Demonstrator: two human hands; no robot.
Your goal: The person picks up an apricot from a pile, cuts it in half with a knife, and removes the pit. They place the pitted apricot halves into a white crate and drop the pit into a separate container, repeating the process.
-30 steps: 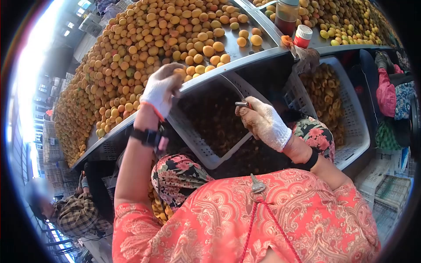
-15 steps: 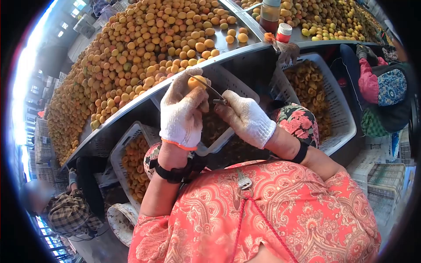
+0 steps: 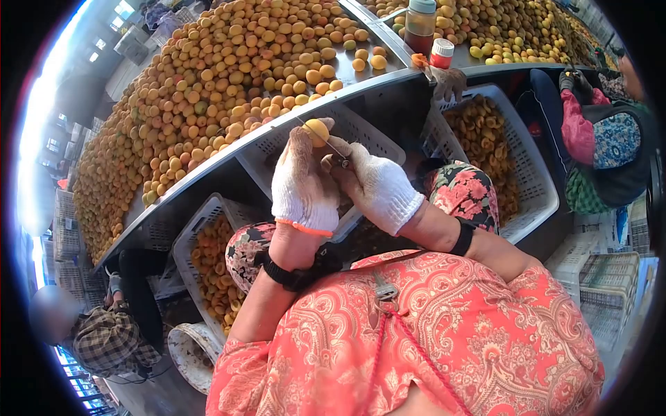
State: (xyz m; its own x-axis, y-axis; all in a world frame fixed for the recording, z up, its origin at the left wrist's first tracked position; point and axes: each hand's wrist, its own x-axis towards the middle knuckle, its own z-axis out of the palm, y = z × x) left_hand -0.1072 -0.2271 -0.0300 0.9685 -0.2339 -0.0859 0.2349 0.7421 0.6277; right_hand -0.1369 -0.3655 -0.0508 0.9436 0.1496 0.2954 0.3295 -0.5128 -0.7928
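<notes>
Both my hands wear white knit gloves, stained brown at the fingers. My left hand [image 3: 304, 177] is closed round a yellow-orange apricot [image 3: 316, 133], which sits at the fingertips. My right hand [image 3: 374, 182] grips a thin knife [image 3: 338, 150] by its short handle; the blade reaches up and left against the apricot. The hands nearly touch, just in front of the metal table edge [image 3: 267, 132]. Beneath them is a white crate [image 3: 374, 132], partly hidden by the hands.
Whole apricots [image 3: 229, 76] are piled on the table. Crates of cut fruit stand at left [image 3: 182, 249] and right [image 3: 544, 187]. A bottle [image 3: 420, 28] and red jar [image 3: 442, 53] stand at the edge. A bucket [image 3: 191, 357] is lower left. Co-workers sit on both sides.
My left hand has shifted slightly right and turned with the apricot. My right hand has moved a little left, closer to it. The view has shifted slightly.
</notes>
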